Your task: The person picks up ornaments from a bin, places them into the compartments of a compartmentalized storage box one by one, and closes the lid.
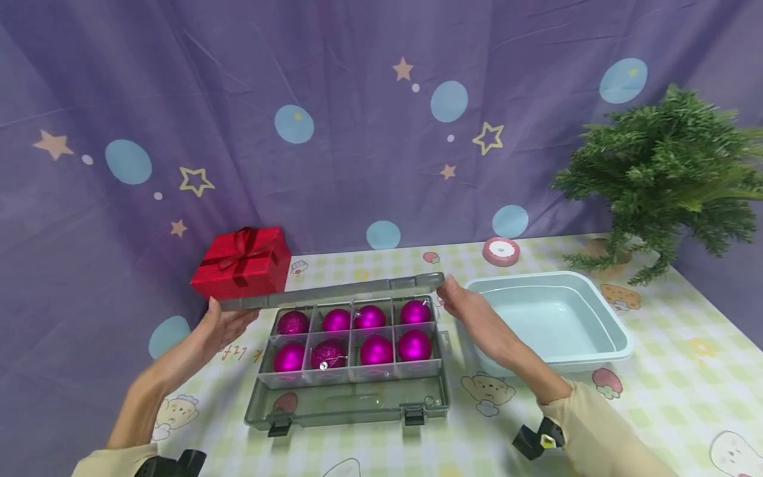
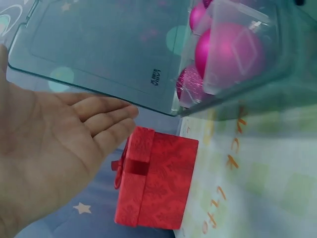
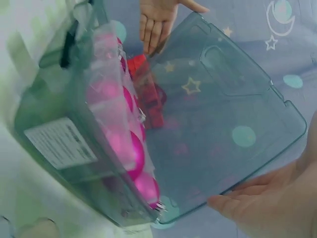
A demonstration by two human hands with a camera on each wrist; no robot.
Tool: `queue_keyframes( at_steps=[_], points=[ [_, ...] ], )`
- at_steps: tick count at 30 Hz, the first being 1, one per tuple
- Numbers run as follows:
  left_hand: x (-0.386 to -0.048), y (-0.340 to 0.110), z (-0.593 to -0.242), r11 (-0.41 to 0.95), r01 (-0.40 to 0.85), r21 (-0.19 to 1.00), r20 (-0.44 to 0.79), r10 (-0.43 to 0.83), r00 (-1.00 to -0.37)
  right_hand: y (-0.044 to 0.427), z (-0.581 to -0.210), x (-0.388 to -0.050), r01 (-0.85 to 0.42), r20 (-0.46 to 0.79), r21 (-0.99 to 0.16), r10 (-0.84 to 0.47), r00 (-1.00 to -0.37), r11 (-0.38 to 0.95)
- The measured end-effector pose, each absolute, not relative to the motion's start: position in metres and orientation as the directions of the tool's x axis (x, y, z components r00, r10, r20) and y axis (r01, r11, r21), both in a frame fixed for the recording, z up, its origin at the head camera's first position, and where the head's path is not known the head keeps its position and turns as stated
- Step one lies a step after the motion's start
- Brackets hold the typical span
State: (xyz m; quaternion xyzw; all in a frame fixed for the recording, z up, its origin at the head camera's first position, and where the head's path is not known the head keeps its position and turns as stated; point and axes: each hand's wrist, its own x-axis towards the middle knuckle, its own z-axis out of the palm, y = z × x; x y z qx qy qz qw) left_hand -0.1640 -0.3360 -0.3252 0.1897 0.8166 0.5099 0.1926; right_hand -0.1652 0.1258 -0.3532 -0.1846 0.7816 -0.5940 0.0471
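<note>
A clear grey-green plastic box (image 1: 352,419) stands on the table with its see-through lid (image 1: 334,291) raised and tilted. Several magenta Christmas baubles (image 1: 376,350), some smooth and some glittery, sit in its divided compartments. At the lid's left edge is my left hand (image 1: 211,334), palm up with fingers straight; the left wrist view shows the fingers (image 2: 106,119) along the edge. On the opposite side, my right hand (image 1: 477,315) touches the lid's right edge with extended fingertips (image 3: 223,203). Neither hand is curled around the lid.
A red gift box (image 1: 241,265) with a bow stands behind on the left. To the right is a pale blue basin (image 1: 548,318), with a ribbon roll (image 1: 501,252) behind it. A small artificial pine tree (image 1: 661,172) stands at the far right. A purple curtain (image 1: 357,185) hangs behind.
</note>
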Motion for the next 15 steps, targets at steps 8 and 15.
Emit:
queue_keyframes(
  at_steps=[8, 15],
  points=[
    [-0.149, -0.362, -0.353, 0.339, 0.096, 0.936, -0.102, 0.521, -0.847, 0.117, -0.369, -0.145, -0.252, 0.179, -0.93, -0.269, -0.946, 0.267],
    [-0.136, -0.358, -0.358, 0.335, 0.174, 0.926, -0.029, 0.523, -0.852, 0.121, -0.38, -0.134, -0.243, 0.167, -0.943, -0.306, -0.937, 0.228]
  ],
)
